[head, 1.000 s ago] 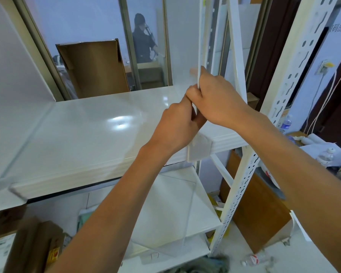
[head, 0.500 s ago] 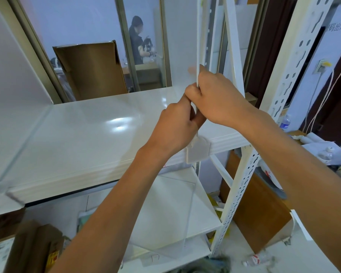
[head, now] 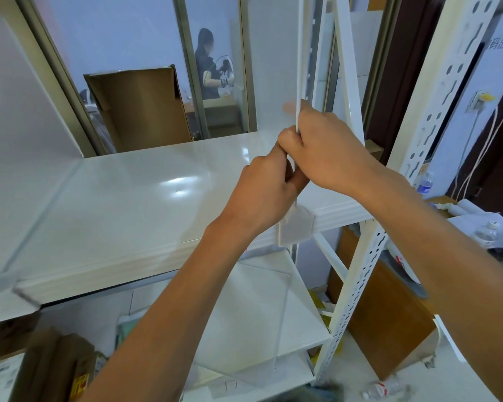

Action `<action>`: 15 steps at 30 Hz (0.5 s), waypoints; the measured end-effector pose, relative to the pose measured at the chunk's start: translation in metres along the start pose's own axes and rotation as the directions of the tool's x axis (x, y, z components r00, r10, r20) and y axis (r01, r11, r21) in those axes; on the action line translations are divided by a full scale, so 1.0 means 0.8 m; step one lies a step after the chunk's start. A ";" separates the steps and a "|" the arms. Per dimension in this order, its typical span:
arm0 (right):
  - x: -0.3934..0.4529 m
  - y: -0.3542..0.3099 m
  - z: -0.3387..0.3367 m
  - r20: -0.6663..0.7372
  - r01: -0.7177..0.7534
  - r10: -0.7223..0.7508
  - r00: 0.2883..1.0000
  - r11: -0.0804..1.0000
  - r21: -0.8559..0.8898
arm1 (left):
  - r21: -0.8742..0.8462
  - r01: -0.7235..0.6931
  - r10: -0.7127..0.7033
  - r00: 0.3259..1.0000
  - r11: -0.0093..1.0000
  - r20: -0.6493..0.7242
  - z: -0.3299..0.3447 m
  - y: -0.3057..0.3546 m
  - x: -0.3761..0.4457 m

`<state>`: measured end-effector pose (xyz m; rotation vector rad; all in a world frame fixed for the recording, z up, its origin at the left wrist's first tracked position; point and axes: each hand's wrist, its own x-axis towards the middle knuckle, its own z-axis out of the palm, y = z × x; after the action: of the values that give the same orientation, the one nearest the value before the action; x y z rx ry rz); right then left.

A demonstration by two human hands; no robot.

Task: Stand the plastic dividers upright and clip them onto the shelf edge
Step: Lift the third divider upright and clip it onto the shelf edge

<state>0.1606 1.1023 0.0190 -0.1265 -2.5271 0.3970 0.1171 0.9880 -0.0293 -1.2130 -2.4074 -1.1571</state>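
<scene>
We see both hands pinched on the front edge of one upright divider [head: 276, 82]. The right hand [head: 328, 152] is closed around that thin edge from the right, fingers curled tight. The left hand [head: 266, 195] sits just below and touching it, its grip also closed on the same edge, thumb tucked under the right hand.

The divider is a flat sheet of frosted, translucent plastic, standing vertical on the shelf [head: 128, 204] and rising out of view at the top. Its base ends in a small translucent clip [head: 295, 229] that wraps over the shelf's front lip, directly below the hands.

We judge the step in hand to be seating this divider: it is already upright and the clip looks hooked over the lip. The next move likely calls for a firm downward press, keeping the sheet vertical so the clip locks fully.

The shelf is smooth, glossy white, with a ribbed front lip. At far left a second divider [head: 18, 111] stands upright on the same shelf. On the lower shelf [head: 244, 314] a clear sheet [head: 244, 352] lies flat, probably another divider waiting. A white perforated metal post [head: 360, 285] frames the right side.
</scene>
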 end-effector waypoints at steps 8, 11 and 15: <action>0.000 -0.002 0.004 0.003 0.007 -0.007 1.000 1.000 0.002 | 0.017 0.026 -0.026 1.000 1.000 0.000 0.004 0.000 -0.001; 0.002 0.002 0.005 0.014 -0.003 0.003 1.000 1.000 0.021 | 0.036 0.010 -0.010 1.000 0.999 -0.007 0.007 -0.001 0.000; -0.010 0.013 0.016 0.021 -0.028 0.027 0.999 0.996 0.080 | 0.053 0.000 -0.002 1.000 0.999 0.023 0.018 -0.006 -0.005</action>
<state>0.1605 1.1072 0.0014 -0.1268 -2.5273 0.5132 0.1184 0.9943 -0.0441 -1.2161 -2.4396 -1.0787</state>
